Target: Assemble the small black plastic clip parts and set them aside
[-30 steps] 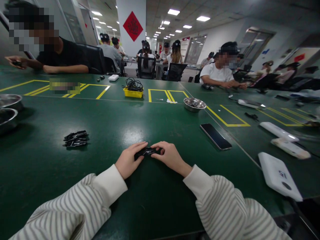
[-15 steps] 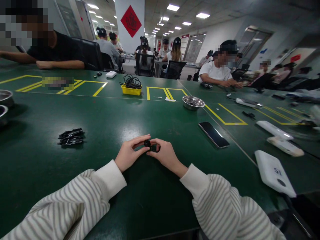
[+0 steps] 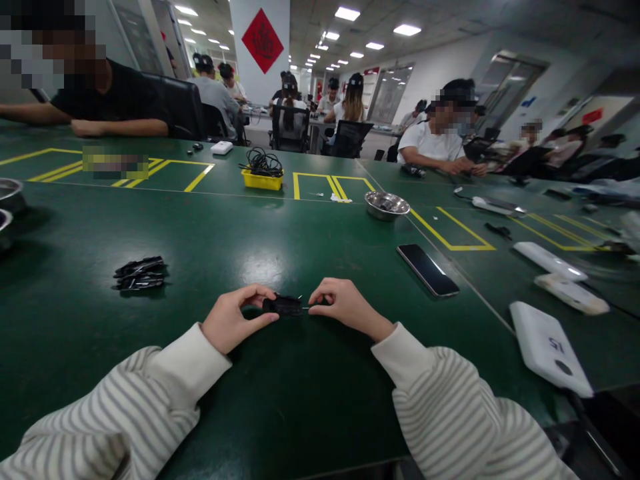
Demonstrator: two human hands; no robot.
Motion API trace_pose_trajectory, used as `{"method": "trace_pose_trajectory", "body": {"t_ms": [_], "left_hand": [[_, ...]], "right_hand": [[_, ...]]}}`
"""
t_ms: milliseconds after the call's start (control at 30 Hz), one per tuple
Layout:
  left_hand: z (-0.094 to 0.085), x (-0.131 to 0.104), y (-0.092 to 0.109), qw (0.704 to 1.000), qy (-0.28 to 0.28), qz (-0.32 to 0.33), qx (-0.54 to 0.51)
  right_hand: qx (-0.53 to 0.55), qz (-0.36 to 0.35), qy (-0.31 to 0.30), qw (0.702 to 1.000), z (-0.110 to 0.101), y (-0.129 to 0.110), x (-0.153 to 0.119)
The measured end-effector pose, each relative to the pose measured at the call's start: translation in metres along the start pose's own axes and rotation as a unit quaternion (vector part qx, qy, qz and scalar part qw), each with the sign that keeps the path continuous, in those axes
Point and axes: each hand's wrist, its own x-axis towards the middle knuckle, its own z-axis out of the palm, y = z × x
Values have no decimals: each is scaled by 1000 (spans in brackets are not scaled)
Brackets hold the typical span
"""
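Note:
Between the thumb and fingers of my left hand [image 3: 235,319] is a small black part [image 3: 284,305], held just above the green table [image 3: 310,387]. Thin metal pins stick out of its right end. My right hand [image 3: 345,307] is closed in a pinch, with its thumb and forefinger at the tip of one of these pins. A pile of black pieces [image 3: 140,273] lies to the left of my left hand.
A phone [image 3: 428,269] and a white power bank [image 3: 549,347] lie to the right. Farther back are a metal bowl [image 3: 387,207] and a yellow tray [image 3: 263,180] with black cables. People sit around the tables beyond.
My left hand has moved left and down, and my right hand slightly right. The black part, formerly mostly hidden between the fingers, now shows lengthwise with its pins.

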Motion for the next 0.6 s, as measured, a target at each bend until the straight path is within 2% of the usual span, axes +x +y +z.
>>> {"method": "trace_pose_trajectory", "body": {"t_ms": [133, 233, 367, 500, 600], "left_hand": [[5, -5, 5, 994, -84, 21, 69], [8, -6, 8, 989, -102, 41, 104], [10, -5, 7, 980, -120, 83, 138], [9, -5, 4, 975, -129, 100, 149], [8, -4, 4, 973, -141, 106, 150]], "right_hand": [[-47, -26, -7, 999, 1, -1, 2], [-100, -42, -45, 993, -5, -8, 1], [-149, 4, -93, 984, -13, -18, -6], [-91, 7, -82, 992, -10, -25, -11], [5, 5, -33, 999, -3, -29, -11]]}}
